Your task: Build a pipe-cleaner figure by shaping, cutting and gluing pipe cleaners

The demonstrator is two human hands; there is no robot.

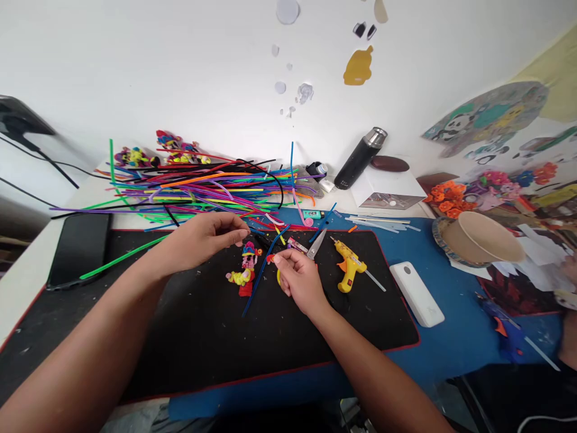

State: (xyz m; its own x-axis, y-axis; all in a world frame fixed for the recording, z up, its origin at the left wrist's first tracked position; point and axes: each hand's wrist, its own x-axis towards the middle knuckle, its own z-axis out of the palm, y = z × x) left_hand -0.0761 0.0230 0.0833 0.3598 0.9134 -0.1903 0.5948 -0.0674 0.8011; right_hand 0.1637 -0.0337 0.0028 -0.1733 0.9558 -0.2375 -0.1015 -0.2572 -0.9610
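My left hand [210, 239] hovers over the black mat, thumb and fingertips pinched together; whatever lies between them is too small to make out. Lower and to its right, my right hand [298, 278] pinches a small red fuzzy piece [270, 258] between thumb and forefinger. Between the hands lies a small pipe-cleaner figure [243, 276] in yellow, red, pink and blue. A blue pipe cleaner [260, 281] runs slantwise beside it. Just beyond my right hand are scissors [317, 243], their blades pointing up and right, partly hidden by the hand.
A heap of coloured pipe cleaners [202, 189] lies along the wall, with more figures [180, 148] behind. A yellow glue gun [350, 266] and white power bank [417, 293] are at right. A phone [79, 249] lies left, a black flask [360, 159] behind. Another person's hand [568, 337] shows far right.
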